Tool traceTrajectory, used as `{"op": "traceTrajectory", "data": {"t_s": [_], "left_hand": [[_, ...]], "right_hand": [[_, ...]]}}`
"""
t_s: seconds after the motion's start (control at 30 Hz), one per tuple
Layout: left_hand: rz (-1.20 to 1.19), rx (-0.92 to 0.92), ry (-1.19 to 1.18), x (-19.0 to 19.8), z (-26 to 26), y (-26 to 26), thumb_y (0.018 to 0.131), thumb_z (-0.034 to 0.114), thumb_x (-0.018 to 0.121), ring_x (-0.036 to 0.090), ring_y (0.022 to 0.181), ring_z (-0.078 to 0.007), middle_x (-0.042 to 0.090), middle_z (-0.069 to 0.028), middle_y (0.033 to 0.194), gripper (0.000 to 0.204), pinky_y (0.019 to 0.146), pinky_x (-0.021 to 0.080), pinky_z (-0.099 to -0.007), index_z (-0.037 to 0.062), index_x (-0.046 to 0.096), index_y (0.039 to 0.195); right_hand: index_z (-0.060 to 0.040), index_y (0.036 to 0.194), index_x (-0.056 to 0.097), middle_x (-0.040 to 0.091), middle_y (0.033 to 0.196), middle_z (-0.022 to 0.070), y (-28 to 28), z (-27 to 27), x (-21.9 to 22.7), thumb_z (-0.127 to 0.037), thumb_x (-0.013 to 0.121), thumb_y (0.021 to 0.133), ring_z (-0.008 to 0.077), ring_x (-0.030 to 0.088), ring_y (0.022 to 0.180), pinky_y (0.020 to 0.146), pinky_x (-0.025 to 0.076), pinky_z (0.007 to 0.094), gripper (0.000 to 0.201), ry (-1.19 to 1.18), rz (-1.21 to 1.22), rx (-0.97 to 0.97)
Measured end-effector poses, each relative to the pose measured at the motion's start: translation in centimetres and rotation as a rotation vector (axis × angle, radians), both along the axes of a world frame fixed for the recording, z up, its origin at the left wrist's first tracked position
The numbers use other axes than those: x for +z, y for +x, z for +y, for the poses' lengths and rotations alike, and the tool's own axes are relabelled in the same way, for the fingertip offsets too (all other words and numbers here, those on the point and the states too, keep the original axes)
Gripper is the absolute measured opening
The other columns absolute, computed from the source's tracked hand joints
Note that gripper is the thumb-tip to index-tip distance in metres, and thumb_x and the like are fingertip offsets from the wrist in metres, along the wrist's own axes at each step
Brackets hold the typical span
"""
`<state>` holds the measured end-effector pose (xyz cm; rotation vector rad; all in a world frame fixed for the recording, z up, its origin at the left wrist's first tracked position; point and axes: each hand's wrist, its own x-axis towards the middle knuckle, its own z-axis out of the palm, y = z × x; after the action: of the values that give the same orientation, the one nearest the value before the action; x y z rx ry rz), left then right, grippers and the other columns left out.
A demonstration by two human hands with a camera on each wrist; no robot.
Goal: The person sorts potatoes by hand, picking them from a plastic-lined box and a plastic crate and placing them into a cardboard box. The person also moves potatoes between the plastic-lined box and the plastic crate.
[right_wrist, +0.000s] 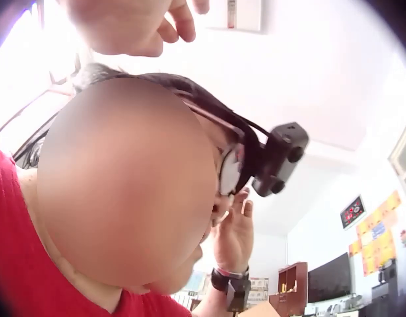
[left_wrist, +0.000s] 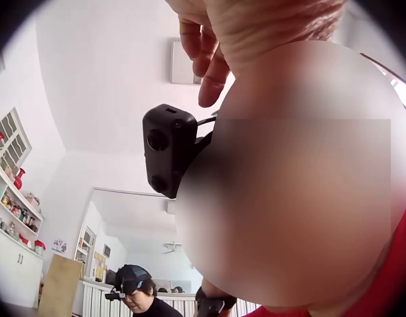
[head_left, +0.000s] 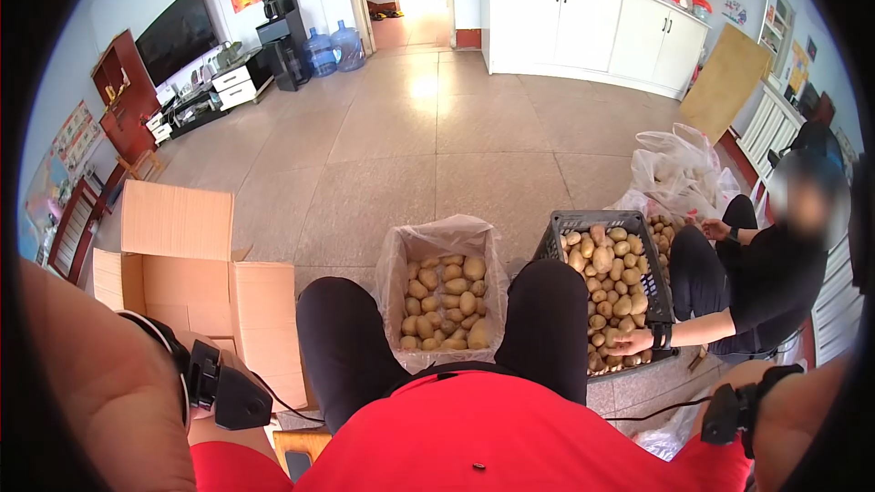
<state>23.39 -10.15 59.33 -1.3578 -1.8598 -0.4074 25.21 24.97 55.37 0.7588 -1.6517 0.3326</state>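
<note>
Grips (right_wrist: pixel 127 25) (right_wrist: pixel 233 238), two, near one headcam (right_wrist: pixel 282 157)

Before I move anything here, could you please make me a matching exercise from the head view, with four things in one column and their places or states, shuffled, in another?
Things
1. Cardboard box
2. Lined box
3. Crate
4. Water jugs

Places or states
A. Holding potatoes, between the wearer's knees
B. Blue, beside the doorway
C. Flaps spread open, left of both knees
D. Dark, with another person's hand at its potatoes

Pairs: 1-C, 2-A, 3-D, 4-B
</note>
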Motion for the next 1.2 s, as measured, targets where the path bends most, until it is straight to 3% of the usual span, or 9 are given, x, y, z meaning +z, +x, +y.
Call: {"op": "traceTrajectory", "data": {"t_s": [1.0, 1.1, 1.2], "left_hand": [[0.005, -0.084, 0.010, -1.0, 1.6, -3.7, 0.092, 0.031, 0.053, 0.053, 0.104, -0.0285, 0.057, -0.0161, 0.105, 0.037, 0.100, 0.036, -0.0430, 0.0016, 0.055, 0.115], [0.012, -0.123, 0.032, -2.6, 3.1, -5.6, 0.091, 0.031, 0.053, 0.053, 0.104, -0.0285, 0.057, -0.0161, 0.105, 0.037, 0.100, 0.036, -0.0430, 0.0012, 0.055, 0.114], [0.100, -0.161, 0.071, -5.0, 4.9, -8.6, 0.091, 0.030, 0.052, 0.053, 0.104, -0.0286, 0.057, -0.0162, 0.104, 0.037, 0.100, 0.036, -0.0430, 0.0009, 0.056, 0.114]], "right_hand": [[-0.0038, 0.096, 0.063, 0.064, 0.100, 0.0168, 0.0, 0.7, -1.2, -0.023, 0.044, 0.095, 0.0312, 0.061, 0.094, 0.098, 0.044, 0.0525, 0.027, -0.068, 0.044, -0.133], [-0.0034, 0.095, 0.063, 0.065, 0.099, 0.0171, -1.0, 2.1, -1.9, -0.023, 0.044, 0.095, 0.0312, 0.062, 0.093, 0.098, 0.045, 0.0522, 0.028, -0.169, 0.093, -0.296], [-0.0030, 0.094, 0.064, 0.065, 0.099, 0.0174, -2.9, 3.9, -4.3, -0.023, 0.044, 0.095, 0.0311, 0.063, 0.092, 0.097, 0.045, 0.0519, 0.028, -0.286, 0.118, -0.699]]}}
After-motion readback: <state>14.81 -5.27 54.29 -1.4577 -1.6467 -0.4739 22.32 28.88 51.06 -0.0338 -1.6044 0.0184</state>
